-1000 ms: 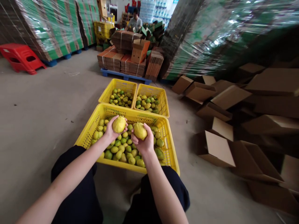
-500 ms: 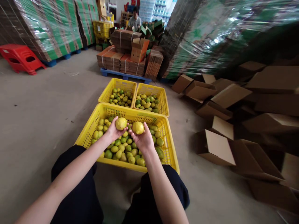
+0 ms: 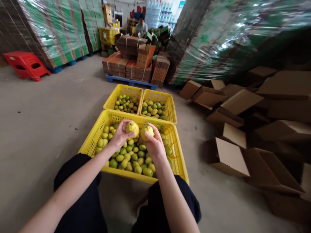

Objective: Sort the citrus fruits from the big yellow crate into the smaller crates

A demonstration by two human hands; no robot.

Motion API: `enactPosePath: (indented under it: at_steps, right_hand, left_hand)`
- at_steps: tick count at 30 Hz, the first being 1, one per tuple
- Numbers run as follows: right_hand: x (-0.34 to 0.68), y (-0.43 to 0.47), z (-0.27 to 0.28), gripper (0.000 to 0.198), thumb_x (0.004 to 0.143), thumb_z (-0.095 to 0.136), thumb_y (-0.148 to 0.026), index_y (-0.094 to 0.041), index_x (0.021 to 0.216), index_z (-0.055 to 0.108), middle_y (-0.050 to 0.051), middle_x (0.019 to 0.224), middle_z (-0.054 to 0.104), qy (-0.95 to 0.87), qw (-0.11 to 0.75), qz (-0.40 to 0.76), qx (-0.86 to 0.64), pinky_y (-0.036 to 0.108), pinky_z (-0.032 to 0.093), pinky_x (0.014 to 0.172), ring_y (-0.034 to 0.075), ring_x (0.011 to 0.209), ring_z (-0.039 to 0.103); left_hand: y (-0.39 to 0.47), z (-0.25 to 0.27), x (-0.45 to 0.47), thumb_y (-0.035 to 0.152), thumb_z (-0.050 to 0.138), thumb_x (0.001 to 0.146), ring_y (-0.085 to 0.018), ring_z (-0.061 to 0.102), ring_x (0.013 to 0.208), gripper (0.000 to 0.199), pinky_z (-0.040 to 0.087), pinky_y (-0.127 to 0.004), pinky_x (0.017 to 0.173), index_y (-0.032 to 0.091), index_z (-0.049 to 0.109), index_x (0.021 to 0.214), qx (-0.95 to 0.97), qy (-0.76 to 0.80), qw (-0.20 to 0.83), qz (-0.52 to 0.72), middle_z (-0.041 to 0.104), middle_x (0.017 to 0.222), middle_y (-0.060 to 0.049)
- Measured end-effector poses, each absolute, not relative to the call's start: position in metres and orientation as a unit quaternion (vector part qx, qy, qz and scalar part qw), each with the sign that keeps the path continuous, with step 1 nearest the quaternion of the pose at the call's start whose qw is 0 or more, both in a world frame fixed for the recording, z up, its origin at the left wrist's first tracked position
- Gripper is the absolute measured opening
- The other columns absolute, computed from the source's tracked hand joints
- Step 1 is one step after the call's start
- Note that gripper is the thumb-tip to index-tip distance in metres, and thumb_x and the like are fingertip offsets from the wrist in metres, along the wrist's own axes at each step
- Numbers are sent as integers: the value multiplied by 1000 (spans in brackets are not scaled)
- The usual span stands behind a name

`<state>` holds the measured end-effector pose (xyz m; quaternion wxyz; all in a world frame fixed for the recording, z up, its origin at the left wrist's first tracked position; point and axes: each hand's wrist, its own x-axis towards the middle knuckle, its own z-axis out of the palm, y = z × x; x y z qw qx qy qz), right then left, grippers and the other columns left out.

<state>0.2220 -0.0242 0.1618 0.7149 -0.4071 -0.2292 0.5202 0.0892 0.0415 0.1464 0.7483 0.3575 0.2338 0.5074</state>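
My left hand [image 3: 120, 135] is closed around a yellow lemon [image 3: 132, 129], its thumb across the near side. A second yellow lemon [image 3: 147, 132] is in my right hand [image 3: 155, 144], gripped between thumb and fingers. The two lemons are side by side with a small gap, held above a large yellow crate [image 3: 97, 121]. Inside that crate lie many green and yellow lemons [image 3: 127, 156], partly hidden by my hands and forearms.
Two smaller-looking yellow crates [image 3: 170, 97] with more lemons stand just beyond. Behind them is a blue pallet [image 3: 131, 81] stacked with flattened cartons. Open cardboard boxes [image 3: 230, 155] lie heaped at the right. A red stool [image 3: 28, 65] stands left; a person [image 3: 141, 28] is at the back.
Both lemons have been turned in my hands, and my thumbs have come over their near sides. The hands have lifted slightly relative to the crate. The camera view has shifted a little.
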Motion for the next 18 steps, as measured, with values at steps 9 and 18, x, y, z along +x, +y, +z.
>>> enactPosePath:
  at_steps: [9, 18]
  right_hand:
    - [228, -31, 159, 42, 57, 88, -28, -22, 92, 67, 0, 94, 71, -338, 704, 398, -482, 31, 52, 81, 18, 86, 64]
    - [217, -20, 151, 33, 68, 75, -48, -18, 79, 65, 2, 69, 68, -215, 672, 579, -409, 34, 57, 62, 23, 73, 67]
  left_hand:
    - [39, 153, 85, 19, 81, 67, -19, 65, 94, 42, 49, -26, 83, 17, 71, 107, 338, 217, 801, 444, 71, 103, -6]
    - [44, 140, 94, 18, 80, 64, -11, 62, 62, 27, 49, -20, 60, 17, 62, 85, 265, 311, 773, 485, 67, 76, 2]
